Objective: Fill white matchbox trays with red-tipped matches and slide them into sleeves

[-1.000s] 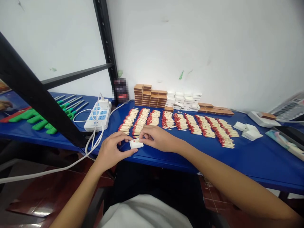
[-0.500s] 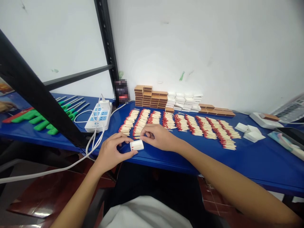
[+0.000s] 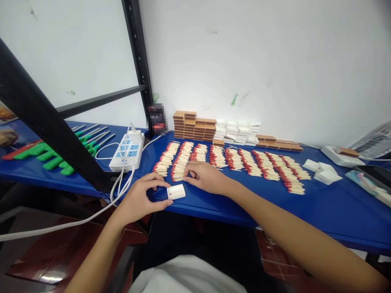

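A small white matchbox tray [image 3: 177,191] lies near the front edge of the blue table, with a red match head showing at its left end. My left hand [image 3: 142,197] holds the tray by that end, forefinger at the far side and thumb at the near side. Just beyond, my right hand [image 3: 201,176] has its fingers curled and pinched at the lower right side of a pile of red-headed matches [image 3: 182,158]. Whatever lies between those fingertips is hidden. Another match pile [image 3: 166,158] sits to the left.
More match piles [image 3: 256,162] run to the right. Behind them stand stacked brown matchboxes [image 3: 194,126] and white trays [image 3: 238,132]. Loose white trays [image 3: 324,173] lie right. A power strip [image 3: 127,150], cables, a black rack post [image 3: 55,114] and green-handled lighters [image 3: 55,156] are left.
My right hand has drawn back slightly from the tray to the match pile. My left fingers have shifted a little on the tray, which has turned slightly.
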Available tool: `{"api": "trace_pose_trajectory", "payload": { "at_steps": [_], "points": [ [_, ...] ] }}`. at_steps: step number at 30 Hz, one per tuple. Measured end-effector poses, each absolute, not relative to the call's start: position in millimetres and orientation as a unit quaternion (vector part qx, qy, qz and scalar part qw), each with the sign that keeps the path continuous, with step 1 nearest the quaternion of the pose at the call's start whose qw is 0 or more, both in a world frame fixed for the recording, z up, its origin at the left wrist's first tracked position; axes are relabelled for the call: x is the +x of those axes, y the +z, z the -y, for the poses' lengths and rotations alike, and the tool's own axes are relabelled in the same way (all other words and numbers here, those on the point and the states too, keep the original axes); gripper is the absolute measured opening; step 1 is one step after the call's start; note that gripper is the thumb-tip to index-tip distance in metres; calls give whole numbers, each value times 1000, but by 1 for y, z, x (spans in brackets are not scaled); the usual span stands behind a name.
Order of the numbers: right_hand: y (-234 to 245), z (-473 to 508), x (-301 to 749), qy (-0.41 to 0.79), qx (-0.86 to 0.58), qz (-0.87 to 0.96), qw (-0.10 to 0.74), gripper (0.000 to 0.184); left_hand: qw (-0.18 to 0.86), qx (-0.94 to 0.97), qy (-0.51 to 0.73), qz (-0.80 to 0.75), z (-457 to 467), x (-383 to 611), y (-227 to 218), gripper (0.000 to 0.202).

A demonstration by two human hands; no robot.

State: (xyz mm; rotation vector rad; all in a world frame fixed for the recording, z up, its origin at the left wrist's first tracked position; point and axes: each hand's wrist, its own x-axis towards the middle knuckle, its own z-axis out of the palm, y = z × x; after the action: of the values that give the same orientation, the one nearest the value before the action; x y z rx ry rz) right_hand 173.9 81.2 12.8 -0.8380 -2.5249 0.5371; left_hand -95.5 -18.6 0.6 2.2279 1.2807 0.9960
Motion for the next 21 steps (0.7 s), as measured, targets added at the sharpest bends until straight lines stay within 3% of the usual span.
{"api": "trace_pose_trajectory", "payload": {
  "at_steps": [14,21],
  "points": [
    [19,-76,175,207,-296,914,183,12,172,795,391,-431,22,-95,-1,29],
    [16,-75,175,206,-280,913,212,2,178,801,382,-425,23,-96,0,29]
  ]
}}
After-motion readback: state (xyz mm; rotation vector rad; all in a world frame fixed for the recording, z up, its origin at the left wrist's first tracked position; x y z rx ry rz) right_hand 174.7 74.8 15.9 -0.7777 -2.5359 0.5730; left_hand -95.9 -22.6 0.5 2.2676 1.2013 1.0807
